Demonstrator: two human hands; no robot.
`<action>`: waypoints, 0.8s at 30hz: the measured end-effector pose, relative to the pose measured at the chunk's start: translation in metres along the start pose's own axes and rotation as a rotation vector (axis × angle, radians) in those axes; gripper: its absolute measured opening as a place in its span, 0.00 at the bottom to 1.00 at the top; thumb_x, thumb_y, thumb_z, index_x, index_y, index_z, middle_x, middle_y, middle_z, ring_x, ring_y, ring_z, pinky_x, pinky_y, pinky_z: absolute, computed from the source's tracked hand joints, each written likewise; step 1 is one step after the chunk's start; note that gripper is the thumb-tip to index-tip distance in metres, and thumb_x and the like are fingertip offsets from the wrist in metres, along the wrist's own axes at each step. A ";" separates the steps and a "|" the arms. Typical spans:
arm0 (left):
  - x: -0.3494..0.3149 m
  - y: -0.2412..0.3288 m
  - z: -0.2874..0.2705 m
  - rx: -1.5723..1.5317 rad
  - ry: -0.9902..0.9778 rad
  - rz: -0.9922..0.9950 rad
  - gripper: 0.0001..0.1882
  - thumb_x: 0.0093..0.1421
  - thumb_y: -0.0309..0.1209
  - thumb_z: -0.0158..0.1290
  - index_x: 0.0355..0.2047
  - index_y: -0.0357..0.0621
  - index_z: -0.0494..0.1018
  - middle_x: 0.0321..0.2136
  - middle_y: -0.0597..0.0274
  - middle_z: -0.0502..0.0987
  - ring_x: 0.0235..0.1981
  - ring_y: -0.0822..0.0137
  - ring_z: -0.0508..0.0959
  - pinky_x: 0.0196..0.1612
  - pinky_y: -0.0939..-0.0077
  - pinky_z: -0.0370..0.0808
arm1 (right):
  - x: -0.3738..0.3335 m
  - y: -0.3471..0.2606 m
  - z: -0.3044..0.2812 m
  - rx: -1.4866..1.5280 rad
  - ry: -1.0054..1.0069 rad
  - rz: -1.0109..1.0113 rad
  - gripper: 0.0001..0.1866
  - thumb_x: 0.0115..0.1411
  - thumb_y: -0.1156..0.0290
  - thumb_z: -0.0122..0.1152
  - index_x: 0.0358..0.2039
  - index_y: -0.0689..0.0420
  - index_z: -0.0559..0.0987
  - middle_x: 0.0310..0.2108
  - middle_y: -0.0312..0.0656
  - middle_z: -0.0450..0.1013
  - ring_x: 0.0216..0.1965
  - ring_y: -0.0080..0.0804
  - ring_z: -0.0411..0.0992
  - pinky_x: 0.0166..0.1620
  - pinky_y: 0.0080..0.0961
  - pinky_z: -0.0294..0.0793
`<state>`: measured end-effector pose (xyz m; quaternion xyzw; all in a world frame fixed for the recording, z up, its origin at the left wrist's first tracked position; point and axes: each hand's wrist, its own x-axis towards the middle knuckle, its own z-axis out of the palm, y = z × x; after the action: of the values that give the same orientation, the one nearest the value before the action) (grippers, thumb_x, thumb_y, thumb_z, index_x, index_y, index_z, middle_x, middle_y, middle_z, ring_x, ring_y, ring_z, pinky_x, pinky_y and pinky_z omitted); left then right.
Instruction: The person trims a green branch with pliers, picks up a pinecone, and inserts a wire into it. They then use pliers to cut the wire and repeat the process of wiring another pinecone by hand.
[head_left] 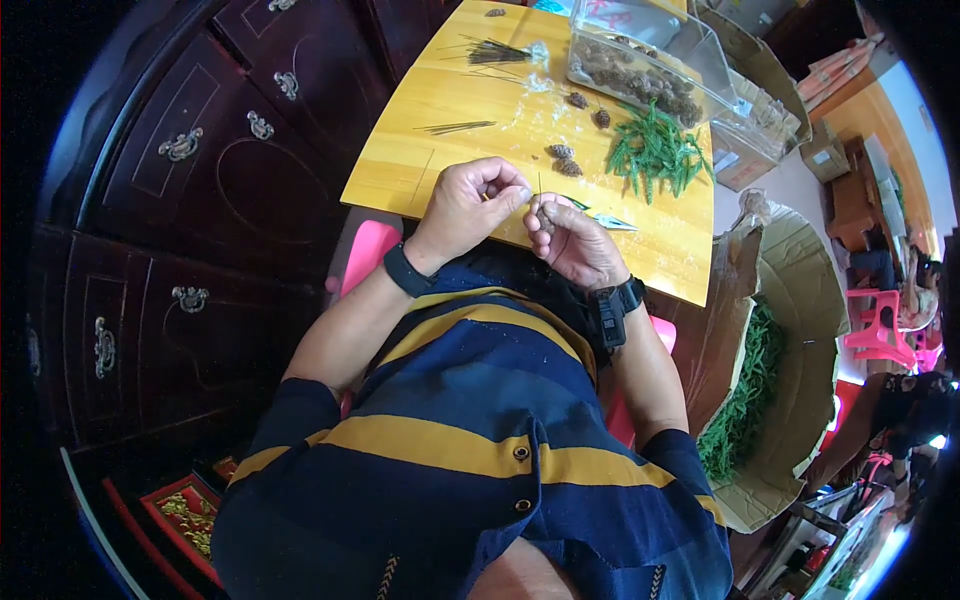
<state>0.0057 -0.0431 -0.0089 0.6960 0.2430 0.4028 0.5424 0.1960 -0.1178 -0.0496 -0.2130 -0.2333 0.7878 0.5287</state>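
Observation:
My right hand [580,248] is closed around a small brown pine cone [545,213], mostly covered by the fingers. A thin dark wire [540,182] stands up from the cone. Beside it, my left hand [475,203] pinches thumb and forefinger together at the wire; the exact grip is too small to see clearly. Both hands are above the near edge of the yellow wooden table [390,165]. Just beyond my right hand lies a slim pointed tool [612,222] with green and pale parts, partly hidden. Loose pine cones [568,168] rest farther back.
A bundle of dark wires [495,52] and a few loose wires [455,127] lie left. Green sprigs [655,155] and a clear bin [715,70] of pine cones stand right. A cardboard box [815,340] of greenery is beside me; dark cabinets [180,220] are left.

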 end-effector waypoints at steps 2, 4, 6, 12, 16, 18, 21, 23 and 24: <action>-0.002 -0.006 -0.001 0.052 0.015 0.032 0.01 0.62 0.21 0.58 0.33 0.36 0.77 0.26 0.69 0.78 0.26 0.83 0.74 0.31 0.86 0.73 | -0.001 -0.001 0.003 -0.009 0.043 -0.051 0.11 0.67 0.66 0.60 0.43 0.59 0.74 0.34 0.39 0.75 0.32 0.23 0.74 0.35 0.18 0.77; -0.005 -0.010 -0.001 0.085 0.011 0.037 0.01 0.64 0.21 0.57 0.35 0.36 0.76 0.29 0.69 0.79 0.29 0.82 0.76 0.35 0.86 0.74 | -0.001 -0.001 0.004 -0.015 0.065 -0.077 0.11 0.66 0.67 0.60 0.43 0.60 0.74 0.34 0.39 0.75 0.32 0.22 0.74 0.36 0.18 0.78; -0.007 -0.011 0.001 0.102 0.011 0.042 0.01 0.65 0.22 0.56 0.36 0.36 0.76 0.30 0.69 0.79 0.31 0.81 0.77 0.37 0.85 0.75 | -0.001 0.001 0.004 -0.028 0.079 -0.122 0.11 0.66 0.66 0.62 0.43 0.58 0.76 0.36 0.39 0.77 0.32 0.21 0.76 0.37 0.18 0.79; -0.009 -0.018 0.009 0.037 0.054 0.052 0.01 0.65 0.21 0.56 0.35 0.37 0.75 0.28 0.69 0.78 0.30 0.81 0.76 0.35 0.85 0.74 | 0.000 0.001 -0.001 -0.034 0.073 -0.194 0.11 0.65 0.66 0.63 0.44 0.58 0.77 0.38 0.39 0.79 0.33 0.21 0.77 0.37 0.19 0.79; -0.007 -0.016 0.010 -0.020 0.007 -0.017 0.03 0.67 0.24 0.55 0.37 0.38 0.75 0.31 0.71 0.77 0.32 0.82 0.76 0.36 0.87 0.74 | -0.002 0.000 0.000 -0.019 0.092 -0.203 0.12 0.65 0.66 0.63 0.45 0.58 0.76 0.38 0.39 0.78 0.34 0.22 0.77 0.38 0.19 0.79; -0.003 -0.014 0.010 -0.047 -0.010 -0.047 0.03 0.67 0.25 0.55 0.38 0.39 0.76 0.31 0.71 0.77 0.33 0.83 0.76 0.36 0.87 0.74 | -0.005 -0.007 0.000 -0.047 0.089 -0.234 0.12 0.66 0.67 0.62 0.46 0.58 0.76 0.39 0.39 0.78 0.34 0.22 0.77 0.39 0.18 0.79; 0.008 -0.010 0.011 -0.036 0.046 -0.076 0.08 0.60 0.25 0.60 0.39 0.38 0.76 0.33 0.62 0.79 0.33 0.74 0.78 0.38 0.78 0.76 | -0.011 -0.022 -0.008 -0.073 0.097 -0.309 0.13 0.66 0.67 0.62 0.49 0.57 0.74 0.41 0.39 0.77 0.34 0.23 0.76 0.39 0.19 0.78; 0.011 -0.008 0.016 0.200 0.014 0.067 0.10 0.58 0.27 0.62 0.40 0.39 0.76 0.35 0.59 0.79 0.36 0.69 0.78 0.40 0.73 0.77 | -0.016 -0.036 -0.017 -0.091 0.112 -0.421 0.16 0.66 0.68 0.61 0.52 0.57 0.72 0.42 0.39 0.75 0.35 0.23 0.74 0.39 0.19 0.78; 0.012 -0.006 0.018 0.438 -0.018 0.209 0.13 0.56 0.28 0.63 0.41 0.40 0.76 0.37 0.56 0.78 0.38 0.64 0.79 0.42 0.69 0.77 | -0.018 -0.041 -0.020 -0.092 0.114 -0.425 0.16 0.66 0.68 0.61 0.52 0.57 0.72 0.42 0.39 0.75 0.35 0.23 0.74 0.39 0.19 0.78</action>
<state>0.0279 -0.0416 -0.0129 0.8219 0.2466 0.3883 0.3359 0.2439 -0.1183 -0.0401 -0.2270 -0.2787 0.6338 0.6849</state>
